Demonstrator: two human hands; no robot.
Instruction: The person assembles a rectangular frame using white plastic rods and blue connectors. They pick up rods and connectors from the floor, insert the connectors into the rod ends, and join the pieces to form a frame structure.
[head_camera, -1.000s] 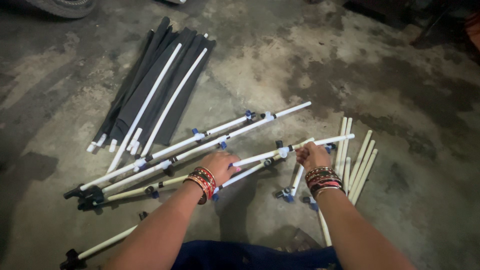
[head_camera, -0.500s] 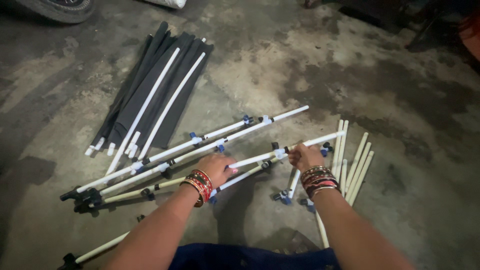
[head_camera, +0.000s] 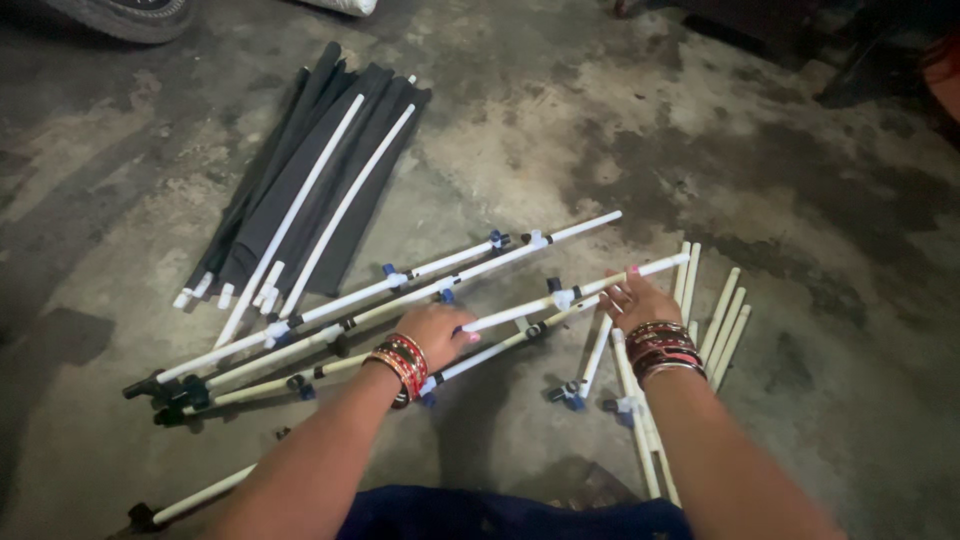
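grey concrete floor (head_camera: 640, 130), stained and cracked, fills the view. black cloth (head_camera: 300, 190) lies folded at upper left, with two long white rods (head_camera: 330, 190) lying on it and short white ends sticking out at its lower edge. below it a frame (head_camera: 350, 315) of white pipes with blue joints and black end caps stretches from lower left toward upper right. loose pipes (head_camera: 725, 320) lie side by side at the right, just beside the frame. a black tyre (head_camera: 125, 15) shows at the top left corner.

left hand (head_camera: 435, 335) is closed around a white pipe (head_camera: 560, 298) of the frame near its middle, thumb over the top. right hand (head_camera: 640, 300) rests with fingers spread flat on the same pipe farther toward its upper right end; whether it grips cannot be told. both wrists wear red and gold bangles (head_camera: 400, 362).
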